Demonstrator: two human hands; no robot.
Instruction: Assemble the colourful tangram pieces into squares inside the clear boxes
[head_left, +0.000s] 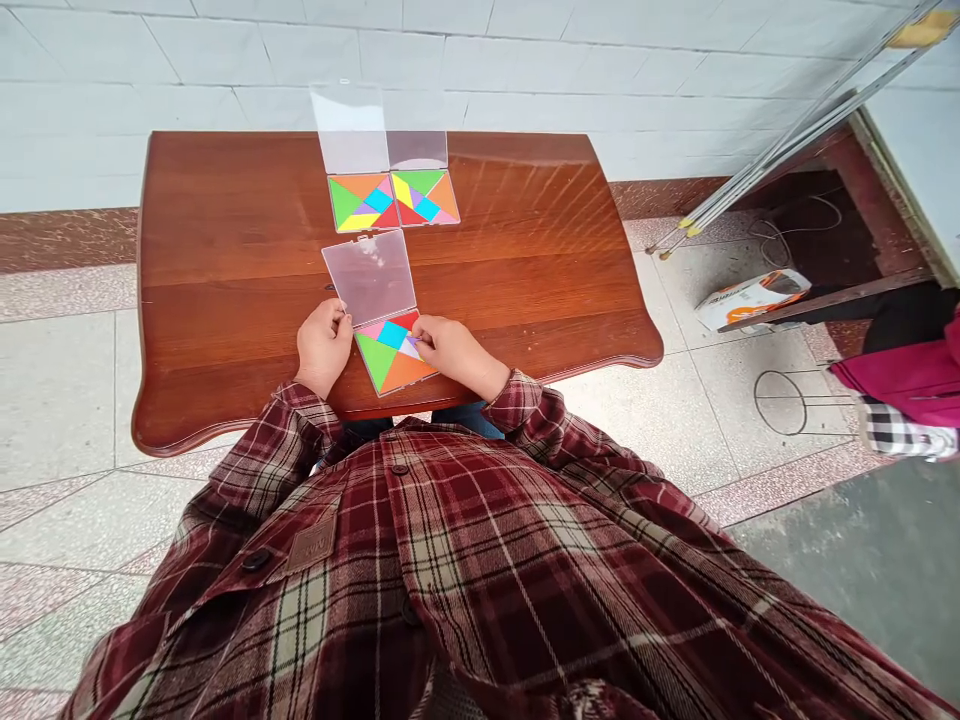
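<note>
- left hand (324, 345): half-curled, fingertips against the lower edge of the clear plastic lid (369, 277) – it may be pinching that edge, but the fingers hide the contact, so I cannot tell
- right hand (457, 355): reaches in from the right, fingers closed together, fingertips (417, 336) resting on the coloured pieces – no clear hold on any single piece can be made out
- open tangram case (394, 355): lies tilted on the near edge of the table, between the two hands, with its lid hinged up and away from the person; green, orange, blue, red, pink and pale triangular pieces (390, 350) fill the tray, partly under the right fingertips
- two more tangram cases (394, 200): side by side, just touching, farther up the table, filled with bright pieces, their clear lids (382, 135) raised toward the wall
- wooden table (525, 285): reddish-brown and glossy, with a scalloped edge; all three cases lie on it
- plaid flannel shirt (397, 560): dark red, covering the person's arms and front
- on the tiled floor to the right: a white and orange box (750, 298), a wire ring stand (780, 402) and a metal ladder (787, 165) leaning toward the wall, with pink cloth (904, 370) beside a checked cloth (907, 430)
</note>
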